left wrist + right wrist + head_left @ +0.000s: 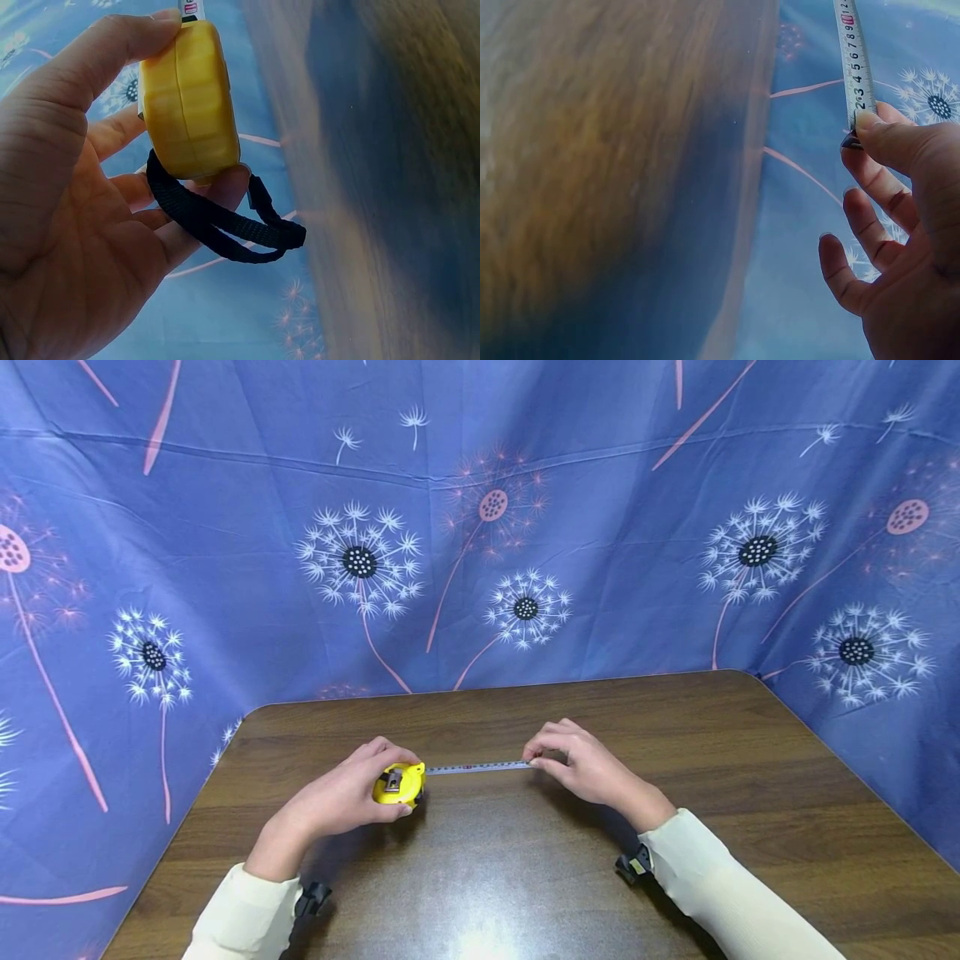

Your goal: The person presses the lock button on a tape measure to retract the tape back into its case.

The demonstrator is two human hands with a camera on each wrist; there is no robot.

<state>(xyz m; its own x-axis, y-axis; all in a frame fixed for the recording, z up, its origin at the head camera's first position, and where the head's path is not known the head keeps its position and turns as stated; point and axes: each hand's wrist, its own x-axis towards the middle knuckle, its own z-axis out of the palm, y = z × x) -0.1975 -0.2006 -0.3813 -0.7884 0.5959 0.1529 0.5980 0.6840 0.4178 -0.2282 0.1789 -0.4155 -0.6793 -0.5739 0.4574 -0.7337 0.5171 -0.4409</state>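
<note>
My left hand (347, 787) grips a yellow tape measure (402, 787) by its case, thumb on one side and fingers on the other. A black wrist strap (217, 225) hangs in a loop from the case in the left wrist view. From the case a white metal blade (480, 767) runs out to the right, held above the table. My right hand (588, 766) pinches the blade's end between thumb and index finger. Close by the thumb, the right wrist view shows the dark end hook (851, 141) and printed numbers; the other fingers are loosely bent.
Both hands are over a brown wood-grain table (480, 868) with rounded far corners. Behind it hangs a blue cloth (615, 568) with dandelion prints. Black wrist devices show at the left cuff (312, 899) and the right cuff (634, 865).
</note>
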